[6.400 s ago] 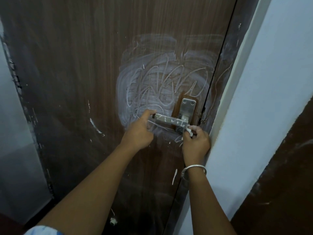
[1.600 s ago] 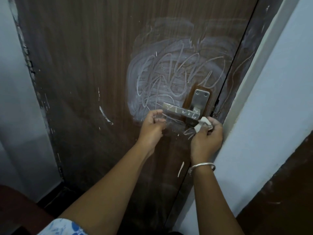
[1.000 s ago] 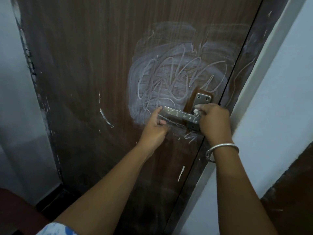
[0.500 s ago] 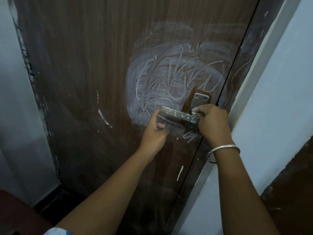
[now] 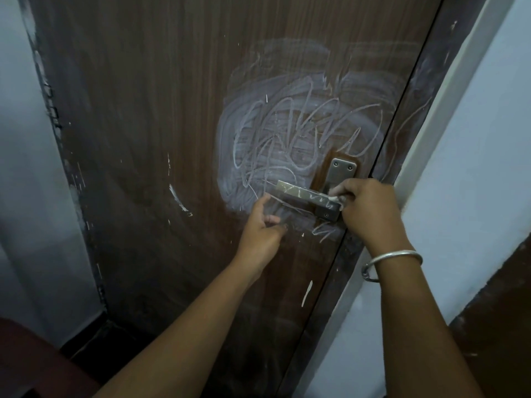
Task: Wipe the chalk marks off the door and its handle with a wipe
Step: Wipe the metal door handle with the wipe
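The brown wood-grain door fills most of the view, and its metal handle is a flat lever running leftward and slightly upward from a screwed backplate near the door's right edge. The right hand sits over the pivot end of the handle, its fingers curled and pinching a small crumpled white wipe that presses against the top face of the lever just beside the backplate; most of the wipe is hidden inside the hand. Short chalk strokes show along the lever left of the wipe. The left hand is just below the handle's free end, index finger stretched up towards that end and the other fingers loosely curled around nothing; whether the fingertip touches the metal cannot be told. Above and to the left of the handle spreads a broad smeared patch of chalk marks with loose looping scribbles over it, and a smaller scribble lies just below the handle. A silver bangle circles the right wrist, below the handle. To the right of the handle, past the door's edge, stands a pale wall.
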A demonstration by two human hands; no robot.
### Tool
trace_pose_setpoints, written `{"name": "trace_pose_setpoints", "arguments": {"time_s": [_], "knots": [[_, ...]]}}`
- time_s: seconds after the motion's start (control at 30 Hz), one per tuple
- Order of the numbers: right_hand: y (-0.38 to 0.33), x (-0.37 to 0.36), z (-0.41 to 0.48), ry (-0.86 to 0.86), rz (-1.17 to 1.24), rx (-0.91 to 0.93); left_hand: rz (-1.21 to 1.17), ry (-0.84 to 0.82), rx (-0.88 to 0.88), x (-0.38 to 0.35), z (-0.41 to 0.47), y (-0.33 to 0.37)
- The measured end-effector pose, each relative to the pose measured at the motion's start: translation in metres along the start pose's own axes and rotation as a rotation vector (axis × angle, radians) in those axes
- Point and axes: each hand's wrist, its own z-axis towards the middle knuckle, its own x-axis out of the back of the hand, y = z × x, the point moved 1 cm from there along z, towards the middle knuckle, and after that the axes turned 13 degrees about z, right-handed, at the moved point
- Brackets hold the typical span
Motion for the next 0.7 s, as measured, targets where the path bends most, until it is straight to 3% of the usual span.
{"name": "trace_pose_setpoints", "arguments": {"time_s": [0.17,0.4,0.7], "knots": [[-0.001,-0.011,0.004,-0.022,-0.104,-0.002,-0.004,-0.009,-0.009,-0.002,0.000,0.008],[0.004,-0.007,-0.012,0.115,-0.009,-0.014,-0.049,0.004,-0.009,0.004,0.003,0.013],[-0.012,-0.005,-0.006,0.011,-0.155,0.030,-0.072,-0.012,-0.003,0.003,0.002,0.005]]}}
